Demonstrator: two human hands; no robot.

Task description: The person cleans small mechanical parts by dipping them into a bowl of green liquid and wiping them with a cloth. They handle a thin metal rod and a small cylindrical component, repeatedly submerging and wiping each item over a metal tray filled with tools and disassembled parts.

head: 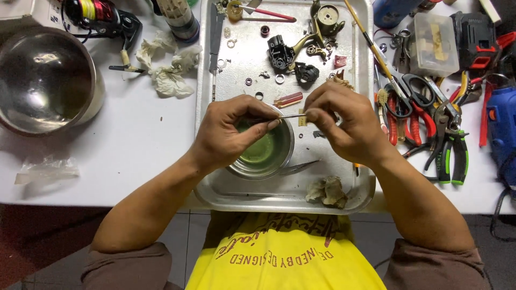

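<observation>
My left hand point(228, 131) pinches a thin metal rod point(290, 116) above a small metal bowl of green liquid point(267, 153). My right hand point(344, 121) pinches a small pale part point(302, 119) at the rod's other end. Both hands hover over a steel tray point(215, 182). On the tray's far half lie black reel parts point(282, 53), small rings and screws, and a red-handled screwdriver point(288, 99). Tweezers point(298, 167) lie beside the bowl.
A large steel bowl point(45, 80) stands at the far left, crumpled tissues point(169, 67) beside the tray. Right of the tray lie scissors point(414, 88), pliers point(451, 150), a clear plastic box point(432, 43) and a blue power tool point(502, 129). A dirty rag point(328, 192) lies on the tray's near edge.
</observation>
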